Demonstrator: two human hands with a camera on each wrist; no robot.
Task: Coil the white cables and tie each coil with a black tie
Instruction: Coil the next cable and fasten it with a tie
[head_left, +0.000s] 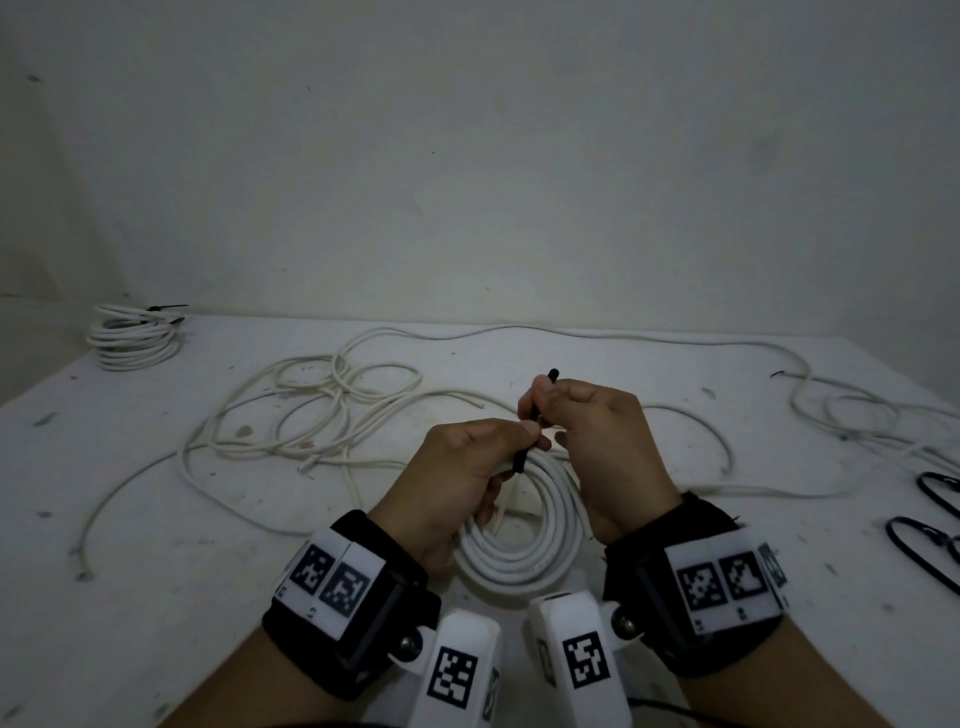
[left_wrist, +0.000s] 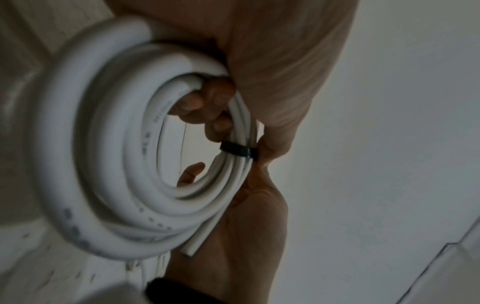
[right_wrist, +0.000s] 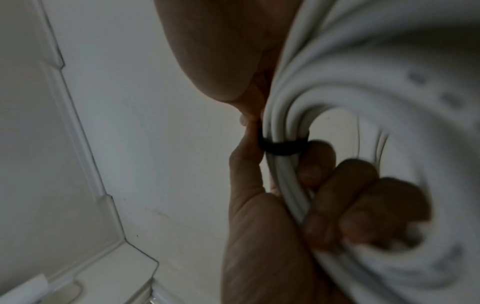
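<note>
A white cable coil (head_left: 524, 556) is held upright just above the table between both hands. My left hand (head_left: 483, 457) grips the coil's top, its fingers (left_wrist: 205, 102) curled through the middle of the coil (left_wrist: 103, 185). A black tie (head_left: 521, 457) is wrapped as a band (left_wrist: 239, 151) round the bundled strands. My right hand (head_left: 592, 426) pinches the tie's free end, which sticks up past its fingers. In the right wrist view the band (right_wrist: 283, 147) hugs the coil (right_wrist: 389, 72) beside the curled fingers (right_wrist: 337, 195).
A tied white coil (head_left: 135, 338) lies at the back left corner. Loose white cable (head_left: 322, 410) sprawls tangled left of centre, and more cable (head_left: 831, 410) runs along the back and right. Spare black ties (head_left: 930, 519) lie at the right edge of the table (head_left: 156, 571).
</note>
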